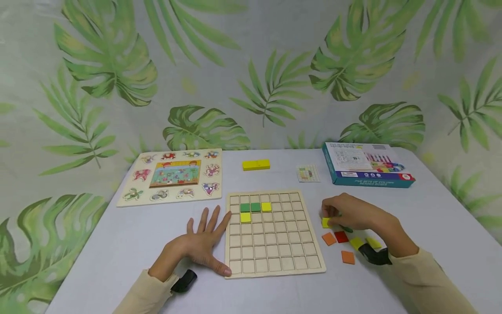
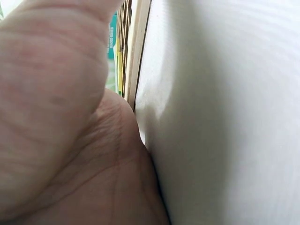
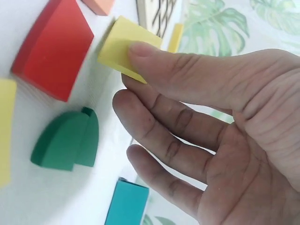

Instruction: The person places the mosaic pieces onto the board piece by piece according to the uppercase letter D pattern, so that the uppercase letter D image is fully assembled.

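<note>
A wooden grid board (image 1: 270, 277) lies flat on the table, with two green tiles (image 1: 255, 207) and two yellow tiles (image 1: 245, 217) in its upper-left cells. My left hand (image 1: 204, 246) is spread beside the board, its thumb and a fingertip at the left edge. In the left wrist view, the palm (image 2: 56, 122) covers most of the board. Off the board's right side, my right hand (image 1: 349, 211) pinches a yellow square tile (image 3: 119, 44) between thumb and forefinger, its other fingers bent loosely. Below that hand lie a red tile (image 1: 341, 237) and a green piece (image 3: 70, 140).
Orange tiles (image 1: 347, 257) and more yellow tiles (image 1: 374, 242) are scattered right of the board. Behind it lie a yellow block (image 1: 256, 165) and a small pattern card (image 1: 308, 173). A sea-animal puzzle (image 1: 135, 201) is at back left, a flat box (image 1: 368, 181) at back right.
</note>
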`<control>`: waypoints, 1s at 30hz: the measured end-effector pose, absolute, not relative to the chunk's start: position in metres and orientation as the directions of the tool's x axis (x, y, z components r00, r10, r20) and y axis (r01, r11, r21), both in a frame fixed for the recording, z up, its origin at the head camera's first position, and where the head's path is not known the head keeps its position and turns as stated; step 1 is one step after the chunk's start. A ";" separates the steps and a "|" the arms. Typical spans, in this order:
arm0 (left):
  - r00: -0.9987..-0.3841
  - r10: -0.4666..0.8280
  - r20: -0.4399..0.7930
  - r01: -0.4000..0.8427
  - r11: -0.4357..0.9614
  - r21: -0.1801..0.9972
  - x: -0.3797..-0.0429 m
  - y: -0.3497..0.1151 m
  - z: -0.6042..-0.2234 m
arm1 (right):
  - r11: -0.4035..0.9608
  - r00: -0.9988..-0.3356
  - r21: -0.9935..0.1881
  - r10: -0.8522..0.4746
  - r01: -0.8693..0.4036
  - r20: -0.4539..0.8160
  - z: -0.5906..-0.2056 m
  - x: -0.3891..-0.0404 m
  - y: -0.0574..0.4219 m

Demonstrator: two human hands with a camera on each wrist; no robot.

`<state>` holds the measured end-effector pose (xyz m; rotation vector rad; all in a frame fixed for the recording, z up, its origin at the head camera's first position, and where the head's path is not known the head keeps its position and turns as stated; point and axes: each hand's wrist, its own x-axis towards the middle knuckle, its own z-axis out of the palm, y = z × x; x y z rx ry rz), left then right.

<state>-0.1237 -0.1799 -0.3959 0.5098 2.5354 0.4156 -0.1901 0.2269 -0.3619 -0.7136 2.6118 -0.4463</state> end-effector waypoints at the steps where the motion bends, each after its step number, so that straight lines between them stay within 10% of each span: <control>1: -0.797 0.429 -0.426 0.273 0.883 0.381 -0.124 -0.180 -0.397 | 0.819 -0.794 -0.394 -0.540 -0.418 -0.281 -0.361 -0.190 0.228; 30: -0.810 0.416 -0.412 0.281 0.893 0.351 -0.122 -0.179 -0.399 | 0.686 -0.721 -0.406 -0.688 -0.604 -0.090 -0.346 -0.197 0.174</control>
